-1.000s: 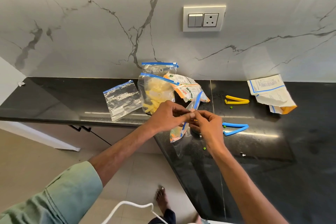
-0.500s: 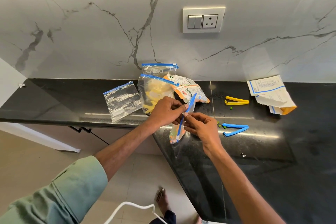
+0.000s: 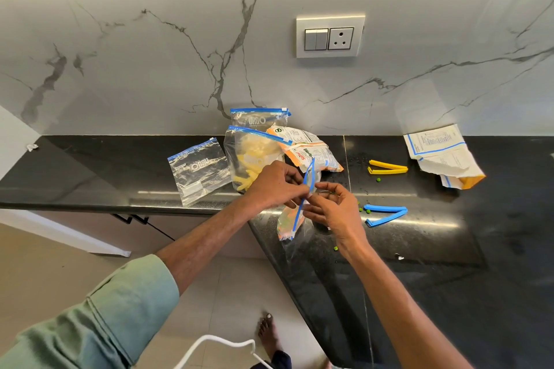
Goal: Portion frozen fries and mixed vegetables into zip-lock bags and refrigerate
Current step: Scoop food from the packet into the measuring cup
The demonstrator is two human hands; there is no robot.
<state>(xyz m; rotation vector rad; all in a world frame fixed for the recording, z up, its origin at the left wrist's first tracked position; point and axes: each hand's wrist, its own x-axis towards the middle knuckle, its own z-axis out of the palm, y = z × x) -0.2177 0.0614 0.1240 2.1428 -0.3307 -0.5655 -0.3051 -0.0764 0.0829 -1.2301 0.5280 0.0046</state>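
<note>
Counter (image 3: pixel 90 171) open left of the flat bag (image 3: pixel 199 172); blue clip (image 3: pixel 385 214) (yellow clip (image 3: pixel 388 167) behind) blocks right

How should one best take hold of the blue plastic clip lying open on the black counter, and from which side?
Pinch the blue V-shaped plastic clip at its joined right end, coming from above. It lies flat on the black stone counter, arms spreading leftward towards loose green peas; a pinch there likely catches both arms at once and avoids the peas.
</note>
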